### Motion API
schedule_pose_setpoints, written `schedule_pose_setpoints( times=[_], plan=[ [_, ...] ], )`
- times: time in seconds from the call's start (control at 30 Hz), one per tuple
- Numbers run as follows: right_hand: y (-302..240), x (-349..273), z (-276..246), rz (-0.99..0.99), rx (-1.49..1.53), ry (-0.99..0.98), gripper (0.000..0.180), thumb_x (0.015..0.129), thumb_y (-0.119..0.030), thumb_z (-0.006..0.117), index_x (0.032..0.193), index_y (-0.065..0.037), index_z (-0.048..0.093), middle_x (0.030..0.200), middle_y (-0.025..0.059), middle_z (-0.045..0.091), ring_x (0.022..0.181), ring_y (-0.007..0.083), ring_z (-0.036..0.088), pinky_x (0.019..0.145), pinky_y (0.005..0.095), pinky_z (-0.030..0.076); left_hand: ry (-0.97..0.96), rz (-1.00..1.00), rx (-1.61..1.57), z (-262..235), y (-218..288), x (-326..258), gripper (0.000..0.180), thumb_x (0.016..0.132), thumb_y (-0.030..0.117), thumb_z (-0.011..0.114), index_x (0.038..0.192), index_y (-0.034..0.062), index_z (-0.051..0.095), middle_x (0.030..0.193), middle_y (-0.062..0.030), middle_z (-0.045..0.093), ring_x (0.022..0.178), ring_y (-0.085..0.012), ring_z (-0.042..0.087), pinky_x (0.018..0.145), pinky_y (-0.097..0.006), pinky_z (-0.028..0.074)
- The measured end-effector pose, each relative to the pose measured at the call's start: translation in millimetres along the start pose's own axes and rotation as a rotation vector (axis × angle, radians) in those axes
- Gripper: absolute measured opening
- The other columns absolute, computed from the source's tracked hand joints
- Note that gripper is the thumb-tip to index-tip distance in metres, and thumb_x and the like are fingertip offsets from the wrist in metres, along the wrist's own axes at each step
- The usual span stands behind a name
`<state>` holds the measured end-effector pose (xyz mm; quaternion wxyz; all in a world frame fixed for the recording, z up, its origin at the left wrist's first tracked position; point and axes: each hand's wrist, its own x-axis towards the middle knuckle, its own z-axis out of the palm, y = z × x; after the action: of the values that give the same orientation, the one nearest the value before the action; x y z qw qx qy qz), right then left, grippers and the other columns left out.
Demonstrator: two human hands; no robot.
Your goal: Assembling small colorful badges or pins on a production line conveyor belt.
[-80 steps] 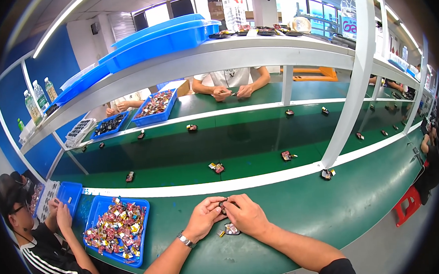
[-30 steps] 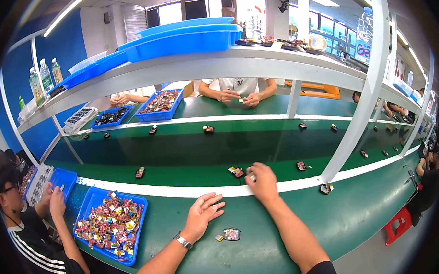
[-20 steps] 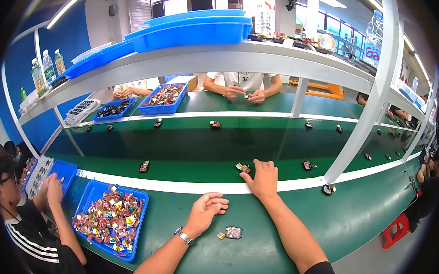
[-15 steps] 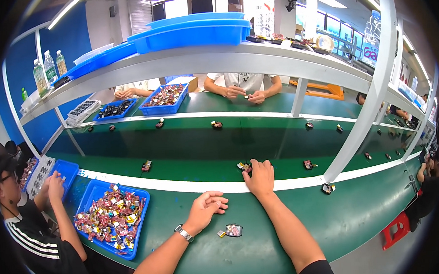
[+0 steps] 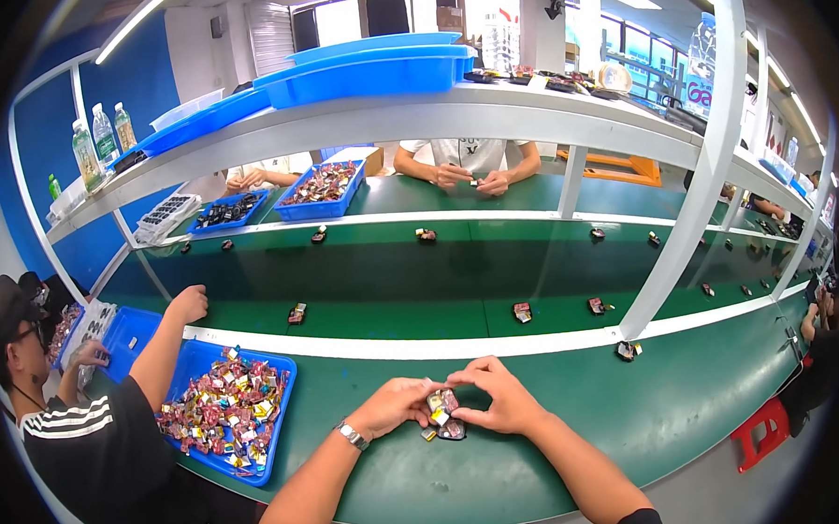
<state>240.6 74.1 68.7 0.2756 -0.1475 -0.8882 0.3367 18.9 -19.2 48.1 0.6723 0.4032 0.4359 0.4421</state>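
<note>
Both my hands meet over the green worktop, near its middle. Between my left hand point(image 5: 398, 406) and my right hand point(image 5: 498, 399) is a small electronic unit point(image 5: 438, 404), with reddish and pale parts and a yellow-white tag. Fingers and thumbs of each hand close on its edges. Just below it on the worktop lies a second, dark-cased unit point(image 5: 453, 430), partly covered. A small yellow tag point(image 5: 429, 434) sits left of that one. My left wrist wears a metal watch point(image 5: 353, 437).
A blue tray point(image 5: 275, 437) heaped with reddish circuit pieces stands left, beside a seated co-worker point(image 5: 90, 436) reaching toward the belt. Beyond a white rail point(image 5: 386, 351), the green belt carries spaced units point(image 5: 522, 312). A shelf post point(image 5: 692, 175) rises at right; one unit point(image 5: 628, 350) lies near its foot.
My right hand has come back from the belt to the worktop. My left hand has joined it, and both now hold a unit. The co-worker's arm has stretched toward the belt.
</note>
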Motion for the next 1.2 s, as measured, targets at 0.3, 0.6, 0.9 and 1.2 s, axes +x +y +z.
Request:
schedule_pose_setpoints(
  times=[0.3, 0.6, 0.9, 1.2],
  plan=[
    [-13, 10, 30, 0.024, -0.121, 0.216, 0.035, 0.08, -0.013, 0.072, 0.112, -0.005, 0.06, 0.104, 0.0117, 0.059, 0.104, 0.0293, 0.057, 0.087, 0.0383, 0.049, 0.044, 0.101, -0.141, 11, -4, 2, 0.042, 0.101, 0.02, 0.05, 0.138, -0.0006, 0.044, 0.127, -0.0116, 0.056, 0.114, -0.021, 0.059, 0.1, -0.04, 0.051],
    [-10, 12, 28, -0.067, -0.253, 0.259, 0.023, 0.08, -0.008, 0.07, 0.102, -0.007, 0.064, 0.095, 0.0063, 0.059, 0.088, 0.0249, 0.061, 0.073, 0.0348, 0.053, 0.01, 0.106, -0.311, 10, -8, 3, 0.034, 0.101, 0.014, 0.049, 0.133, 0.0019, 0.045, 0.129, -0.0133, 0.053, 0.12, -0.0255, 0.056, 0.106, -0.046, 0.046],
    [-4, 15, 25, -0.279, -0.37, 0.27, 0.023, 0.071, -0.004, 0.074, 0.093, -0.009, 0.07, 0.097, 0.0049, 0.062, 0.087, 0.0223, 0.062, 0.07, 0.0331, 0.055, 0.028, 0.115, -0.414, 3, -12, 4, 0.033, 0.099, 0.01, 0.049, 0.131, 0.0025, 0.047, 0.124, -0.0126, 0.057, 0.117, -0.0242, 0.057, 0.106, -0.045, 0.046],
    [-4, 15, 19, -0.281, -0.395, 0.231, 0.026, 0.07, -0.005, 0.076, 0.094, -0.009, 0.068, 0.1, 0.0059, 0.06, 0.09, 0.0251, 0.061, 0.074, 0.0359, 0.052, 0.077, 0.166, -0.278, 9, -14, 6, 0.033, 0.099, 0.009, 0.052, 0.131, 0.0025, 0.048, 0.122, -0.0108, 0.058, 0.115, -0.0215, 0.059, 0.102, -0.041, 0.049]
  ],
)
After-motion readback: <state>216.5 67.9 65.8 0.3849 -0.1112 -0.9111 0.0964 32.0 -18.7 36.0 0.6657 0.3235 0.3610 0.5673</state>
